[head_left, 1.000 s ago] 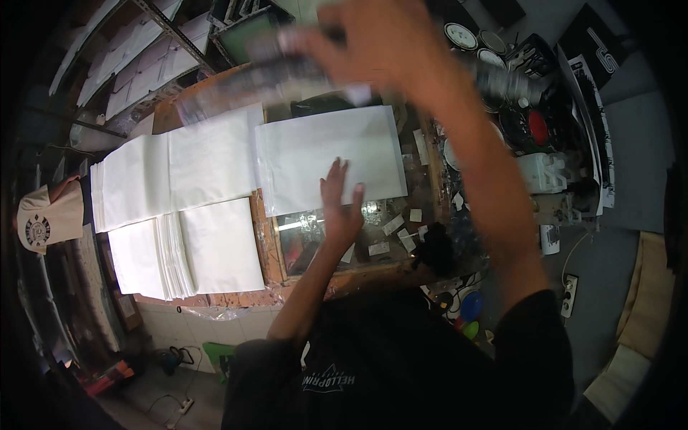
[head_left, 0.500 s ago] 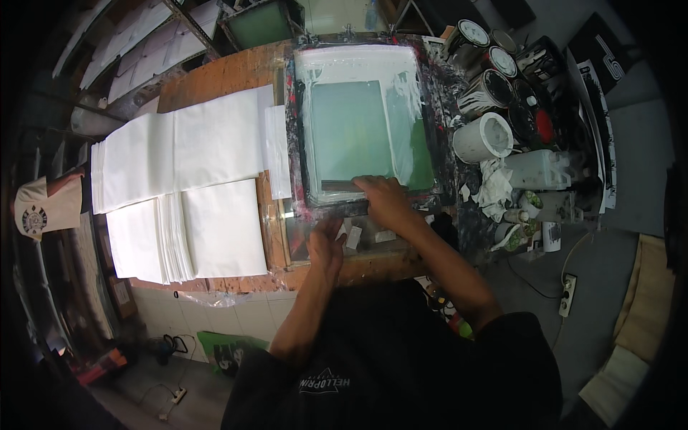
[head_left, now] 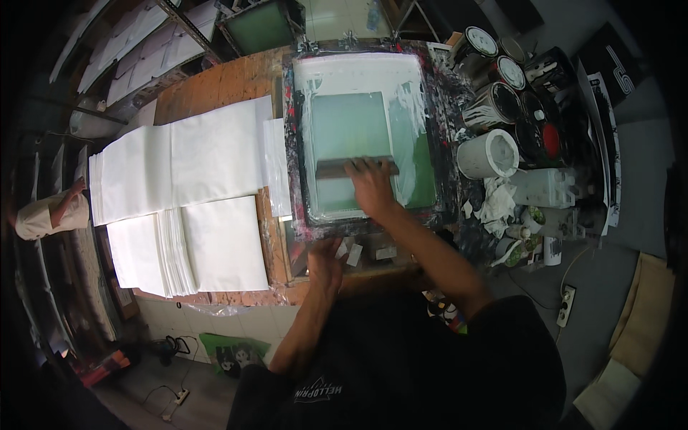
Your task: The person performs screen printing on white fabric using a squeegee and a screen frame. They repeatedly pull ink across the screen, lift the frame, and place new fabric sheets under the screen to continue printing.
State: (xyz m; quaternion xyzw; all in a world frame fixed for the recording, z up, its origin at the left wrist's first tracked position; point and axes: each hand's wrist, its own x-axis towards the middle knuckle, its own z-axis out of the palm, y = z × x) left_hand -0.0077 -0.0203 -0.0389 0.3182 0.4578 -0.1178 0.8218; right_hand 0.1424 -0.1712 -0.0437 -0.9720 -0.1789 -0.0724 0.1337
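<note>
My right hand (head_left: 371,188) is closed on a squeegee (head_left: 333,168), a wide dark bar lying crosswise on the screen printing frame (head_left: 298,158). Pale green mesh (head_left: 347,122) shows beyond the bar, with white ink smeared over its far end and right side. Just below the frame's near edge is my left hand (head_left: 326,264), its fingers loosely bent and apart. Nothing shows in it, though its fingertips are in shadow. Small white paper pieces (head_left: 354,254) lie beside it.
Stacked white fabric sheets (head_left: 215,154) cover the wooden table's left part. Ink cans (head_left: 493,104), a white tub (head_left: 489,154), crumpled tissue (head_left: 496,203) and a translucent jug (head_left: 537,188) crowd the right. At far left, another person's arm (head_left: 66,203) reaches toward the racks.
My right hand has pushed the squeegee away from me, from the mesh's near end toward its middle. My left hand stays near the front edge. At far left, the other person's arm has come into sight.
</note>
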